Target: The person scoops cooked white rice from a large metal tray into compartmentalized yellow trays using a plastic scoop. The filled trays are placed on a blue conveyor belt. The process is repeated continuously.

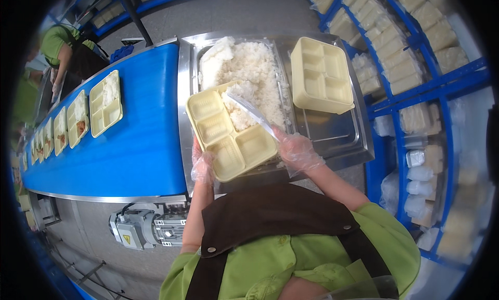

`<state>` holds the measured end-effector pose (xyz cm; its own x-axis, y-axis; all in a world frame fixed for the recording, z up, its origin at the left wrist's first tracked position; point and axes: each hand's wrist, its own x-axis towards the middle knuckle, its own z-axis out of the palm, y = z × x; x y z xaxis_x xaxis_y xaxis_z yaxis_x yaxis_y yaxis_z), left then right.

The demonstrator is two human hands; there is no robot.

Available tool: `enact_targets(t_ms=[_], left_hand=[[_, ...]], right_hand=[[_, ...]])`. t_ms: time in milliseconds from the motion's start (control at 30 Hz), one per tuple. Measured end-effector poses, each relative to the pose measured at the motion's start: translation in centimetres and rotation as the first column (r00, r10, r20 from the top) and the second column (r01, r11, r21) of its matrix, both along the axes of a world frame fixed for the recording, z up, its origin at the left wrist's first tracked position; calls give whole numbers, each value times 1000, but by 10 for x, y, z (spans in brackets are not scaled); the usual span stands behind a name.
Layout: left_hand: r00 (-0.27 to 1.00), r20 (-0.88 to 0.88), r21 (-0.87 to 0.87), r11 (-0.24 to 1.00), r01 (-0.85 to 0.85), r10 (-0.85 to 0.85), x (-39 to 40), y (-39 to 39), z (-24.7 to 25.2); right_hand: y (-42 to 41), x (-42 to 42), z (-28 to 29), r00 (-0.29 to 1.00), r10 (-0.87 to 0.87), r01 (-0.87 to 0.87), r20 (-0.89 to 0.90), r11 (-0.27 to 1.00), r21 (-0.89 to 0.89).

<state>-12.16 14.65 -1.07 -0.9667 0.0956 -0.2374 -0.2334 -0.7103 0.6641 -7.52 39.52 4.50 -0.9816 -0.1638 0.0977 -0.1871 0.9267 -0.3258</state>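
My left hand (203, 164), in a clear plastic glove, holds a pale yellow compartment tray (238, 141) by its lower left edge. The tray is tilted over the near part of a steel pan of cooked white rice (259, 60). Rice lies in the tray's long upper right compartment; the other compartments hold nothing. My right hand (296, 150), also gloved, grips a white spatula-like utensil (253, 112), whose far end rests on the rice in that compartment. To the right of the rice pan stands a stack of matching trays (322, 76).
On the left a blue conveyor belt (150, 156) carries several trays with rice (106, 104), some with other food. A motor (146, 228) sits below it. Co-workers in green stand at the far left. Blue shelves (421, 101) with wrapped packages rise at the right.
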Motion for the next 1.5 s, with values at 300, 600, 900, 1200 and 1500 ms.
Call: enact_targets(t_ms=[300,600,900,1200,1500], left_hand=[[999,40,1,1000,-8,8,3,-25,-2],[988,119,-65,994,-90,97,4,-48,-18],[996,-69,-17,998,-66,65,-10,-69,-12],[970,49,-183,956,-227,240,-106,-178,-34],[998,66,-838,-543,48,-14,-247,-290,-29]], right_hand=[[2,-35,4,997,-27,28,-71,999,21],[-27,-27,3,983,44,-78,-181,979,-187],[-62,-42,18,970,168,-160,178,985,-63],[-39,-40,15,934,-124,321,336,705,-633],[-15,0,6,666,-154,677,730,536,-504]])
